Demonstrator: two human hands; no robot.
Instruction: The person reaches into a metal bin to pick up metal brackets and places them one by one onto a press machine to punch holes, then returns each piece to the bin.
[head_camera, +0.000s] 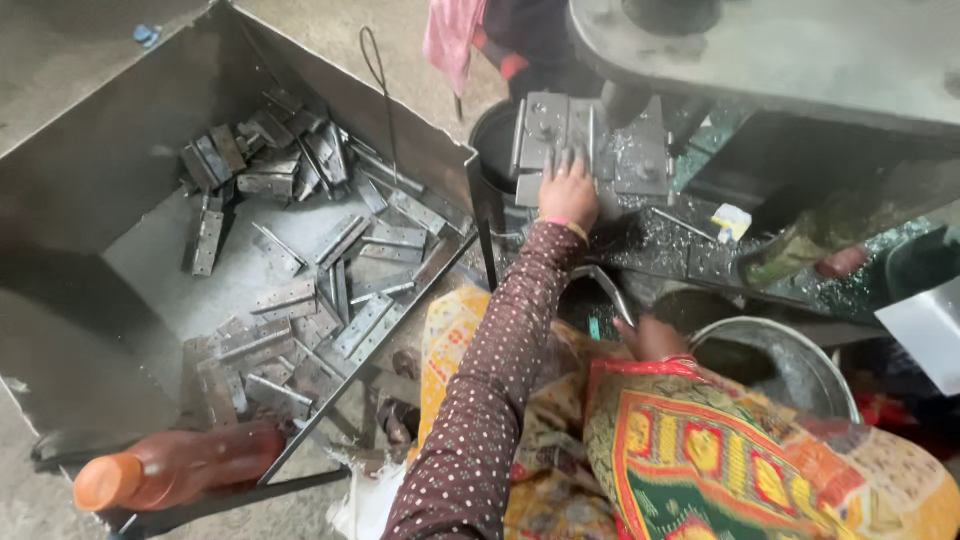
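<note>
Head camera looks down on a person who sits at a metal press. Their left hand (568, 192), in a dotted maroon sleeve, reaches forward with fingers spread flat on a grey metal plate (545, 130) that lies on the machine bed (640, 160). Their right hand (650, 338) is low, near the lap, partly covered by a colourful cloth; I cannot tell if it grips something. Beside it stands a round metal bowl (800, 365). At the left, a big steel bin (120, 140) holds many flat hinge pieces (300, 240). An orange-capped bottle (175, 468) lies at the bin's near corner.
</note>
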